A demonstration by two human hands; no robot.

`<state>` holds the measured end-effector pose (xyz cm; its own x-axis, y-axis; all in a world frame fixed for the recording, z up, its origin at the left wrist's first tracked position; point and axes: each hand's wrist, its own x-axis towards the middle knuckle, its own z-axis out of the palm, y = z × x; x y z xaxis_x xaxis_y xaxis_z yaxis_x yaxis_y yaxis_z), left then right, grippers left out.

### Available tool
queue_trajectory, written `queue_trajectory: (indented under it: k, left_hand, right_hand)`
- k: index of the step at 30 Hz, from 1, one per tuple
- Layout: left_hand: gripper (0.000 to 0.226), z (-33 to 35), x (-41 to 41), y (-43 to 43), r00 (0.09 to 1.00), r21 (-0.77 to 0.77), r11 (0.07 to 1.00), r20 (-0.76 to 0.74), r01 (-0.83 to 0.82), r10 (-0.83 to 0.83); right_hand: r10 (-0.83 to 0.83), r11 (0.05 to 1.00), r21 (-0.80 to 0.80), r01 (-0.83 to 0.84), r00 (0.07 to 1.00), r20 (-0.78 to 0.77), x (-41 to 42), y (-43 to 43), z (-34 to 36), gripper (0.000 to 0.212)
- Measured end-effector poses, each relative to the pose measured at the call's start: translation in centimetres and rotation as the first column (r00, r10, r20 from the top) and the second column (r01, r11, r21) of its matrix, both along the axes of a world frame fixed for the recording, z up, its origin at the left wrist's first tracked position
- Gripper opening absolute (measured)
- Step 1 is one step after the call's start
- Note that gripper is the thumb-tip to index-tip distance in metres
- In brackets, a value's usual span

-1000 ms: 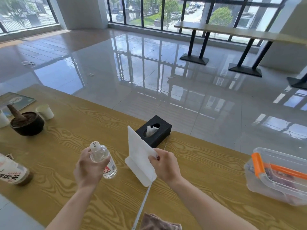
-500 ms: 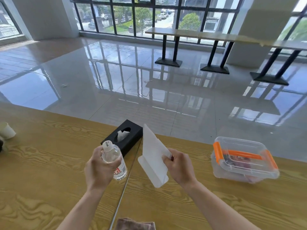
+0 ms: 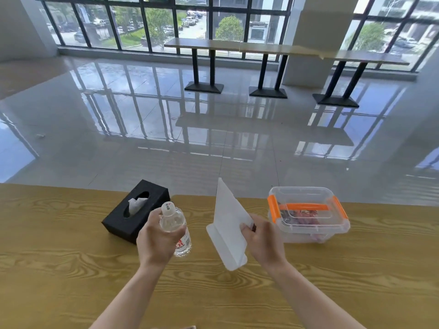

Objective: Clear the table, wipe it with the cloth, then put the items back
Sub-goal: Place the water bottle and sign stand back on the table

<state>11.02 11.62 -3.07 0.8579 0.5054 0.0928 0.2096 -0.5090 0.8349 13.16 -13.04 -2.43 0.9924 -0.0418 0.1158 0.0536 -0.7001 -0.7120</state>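
My left hand [image 3: 156, 241] grips a small clear water bottle [image 3: 177, 227] with a white cap, held upright above the wooden table [image 3: 71, 269]. My right hand [image 3: 263, 241] holds a white L-shaped sign stand [image 3: 229, 224] by its right edge, lifted off the table. A black tissue box [image 3: 135, 210] with a tissue sticking out lies just left of the bottle. A clear plastic box [image 3: 308, 214] with orange latches and handle sits to the right of the stand. Only a sliver of the cloth [image 3: 187, 327] shows at the bottom edge.
The table's far edge runs just behind the tissue box and plastic box, with shiny tiled floor [image 3: 213, 127] beyond. A long high bench table [image 3: 261, 47] on black legs stands by the windows.
The view has swung right: the mortar, cups and bottle at the left have left the frame, and the plastic box is now near the centre. Both hands still hold their items.
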Motion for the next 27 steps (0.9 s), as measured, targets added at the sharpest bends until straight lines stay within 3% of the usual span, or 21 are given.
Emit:
queue_trajectory:
  k: [12,19,27]
  left_hand:
    - [0.049,-0.1,1.8,-3.7,0.986,0.002,0.986,-0.013,0.165,-0.165]
    - [0.052,0.2,2.2,-6.6,0.955,0.015,0.955,0.002,0.297,-0.297]
    - [0.052,0.9,1.9,-12.8,0.904,-0.011,0.904,0.005,0.427,-0.427]
  right_hand:
    - [-0.143,0.984,-0.099,0.151,0.986,0.085,-5.3,-4.6,1.0,0.014]
    - [-0.271,0.951,-0.146,0.273,0.962,0.038,-10.2,-8.8,2.3,0.023]
    - [-0.566,0.824,-0.066,0.563,0.824,-0.031,-14.1,-16.5,3.8,0.024]
